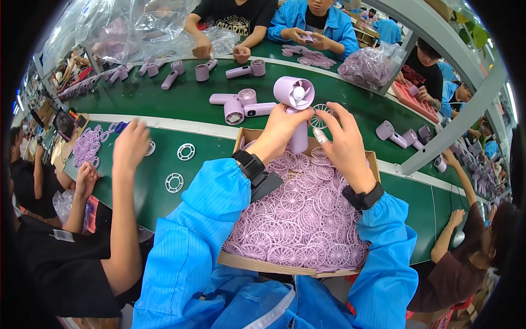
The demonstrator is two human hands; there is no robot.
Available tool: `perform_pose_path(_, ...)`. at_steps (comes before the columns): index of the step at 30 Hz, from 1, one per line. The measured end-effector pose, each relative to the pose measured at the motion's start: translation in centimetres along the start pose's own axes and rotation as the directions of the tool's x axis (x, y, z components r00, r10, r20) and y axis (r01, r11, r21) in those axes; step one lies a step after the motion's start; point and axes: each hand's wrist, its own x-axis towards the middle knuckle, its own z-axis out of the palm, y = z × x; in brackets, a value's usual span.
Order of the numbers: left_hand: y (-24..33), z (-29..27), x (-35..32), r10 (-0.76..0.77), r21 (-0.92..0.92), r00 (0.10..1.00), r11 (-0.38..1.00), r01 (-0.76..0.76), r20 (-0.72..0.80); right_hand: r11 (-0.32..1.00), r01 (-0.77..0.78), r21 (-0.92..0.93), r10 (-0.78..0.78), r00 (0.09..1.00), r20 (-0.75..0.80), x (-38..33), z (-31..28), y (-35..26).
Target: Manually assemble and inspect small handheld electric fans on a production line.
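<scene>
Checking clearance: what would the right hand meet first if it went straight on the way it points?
Past the grille in the right hand, probably the fan in the left hand, though depth is unclear.

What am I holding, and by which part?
Left hand: lilac plastic handheld fan, by the upper handle below its round head. Right hand: pale round spoked plastic grille, by its rim.

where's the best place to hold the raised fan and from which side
Probably the handle, from the left, where the left hand is: it hangs slim and near-upright below the wide round head, leaving the open front clear.
</scene>
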Motion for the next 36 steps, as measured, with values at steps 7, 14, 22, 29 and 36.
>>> perform_pose_path(7,-0.3,-0.3,0.2,-0.193,-0.048,0.978,0.979,0.197,0.076,0.999,-0.024,-0.023,0.022,0.998,-0.063,0.2,-0.2,0.9)
perform_pose_path(14,-0.4,0.9,-1.1,-0.137,0.089,0.976,0.988,0.123,0.170,0.993,-0.029,0.112,0.044,0.989,-0.138,0.3,-0.4,0.4)
perform_pose_path(22,-1.5,0.8,-0.9,-0.007,0.145,0.963,0.989,-0.033,0.270,0.999,0.020,0.038,-0.013,0.987,-0.158,0.4,-0.5,0.3)
perform_pose_path(29,-1.1,1.0,-1.1,-0.019,0.177,0.952,0.984,-0.038,0.306,0.999,0.030,0.023,-0.026,0.986,-0.163,0.4,-0.6,0.2)
perform_pose_path(36,-1.1,1.1,-1.3,-0.018,0.180,0.946,0.983,-0.043,0.323,1.000,0.027,0.004,-0.026,0.986,-0.168,0.2,-0.4,-0.1)
